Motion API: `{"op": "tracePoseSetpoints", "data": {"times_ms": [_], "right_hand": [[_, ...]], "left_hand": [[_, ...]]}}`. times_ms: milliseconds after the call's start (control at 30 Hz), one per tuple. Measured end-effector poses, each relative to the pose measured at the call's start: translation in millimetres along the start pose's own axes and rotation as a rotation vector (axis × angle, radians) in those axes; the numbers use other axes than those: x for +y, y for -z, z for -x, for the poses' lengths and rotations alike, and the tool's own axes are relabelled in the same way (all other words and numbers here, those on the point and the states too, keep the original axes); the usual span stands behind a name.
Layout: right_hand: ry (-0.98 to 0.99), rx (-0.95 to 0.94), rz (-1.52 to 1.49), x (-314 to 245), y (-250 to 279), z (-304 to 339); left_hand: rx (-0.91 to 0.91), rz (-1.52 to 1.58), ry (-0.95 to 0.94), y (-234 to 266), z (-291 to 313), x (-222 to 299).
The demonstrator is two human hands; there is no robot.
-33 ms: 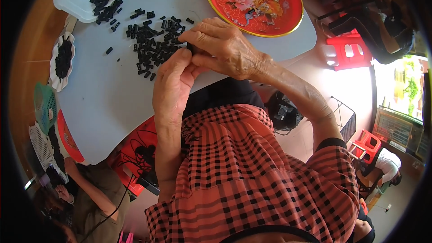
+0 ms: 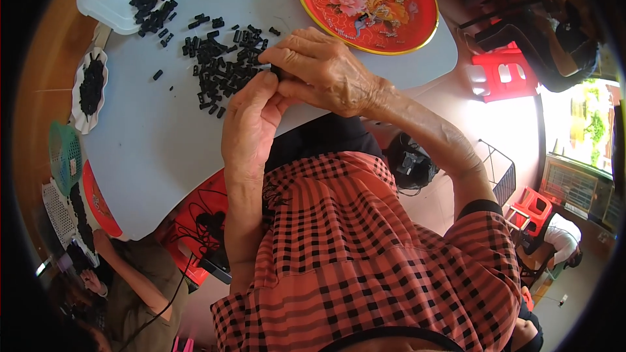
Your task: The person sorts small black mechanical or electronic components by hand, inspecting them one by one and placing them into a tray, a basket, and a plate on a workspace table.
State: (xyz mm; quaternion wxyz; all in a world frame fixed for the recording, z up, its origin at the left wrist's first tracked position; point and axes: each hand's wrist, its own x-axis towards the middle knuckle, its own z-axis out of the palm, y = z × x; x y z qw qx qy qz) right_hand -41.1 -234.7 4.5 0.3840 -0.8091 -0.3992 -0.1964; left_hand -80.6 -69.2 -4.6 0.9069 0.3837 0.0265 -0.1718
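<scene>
Together the left hand [image 2: 251,124] and right hand [image 2: 326,68] pinch one small black piece [image 2: 276,73] between their fingertips, just beside the heap of black pieces [image 2: 222,68] on the pale table [image 2: 150,150]. Mostly hidden, its long axis cannot be told. Beyond the right hand lies a red flowered tray [image 2: 368,0].

Both hands [image 2: 287,91] pinch a small black piece [image 2: 276,72] over the table [image 2: 150,150].
</scene>
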Motion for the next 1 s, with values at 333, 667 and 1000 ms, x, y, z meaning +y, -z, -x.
{"op": "tracePoseSetpoints", "data": {"times_ms": [333, 667, 1000], "right_hand": [[0.106, -0.004, 0.285, -15, -6, 9], [-0.047, 0.016, 0.074, 11, 19, -8], [0.023, 0.255, 0.469, 88, 104, -107]], "left_hand": [[0.153, -0.066, -0.015, -14, 1, -8], [-0.060, -0.016, -0.083, -15, -8, -6], [-0.017, -0.152, -0.059, -2, -9, -10]]}}
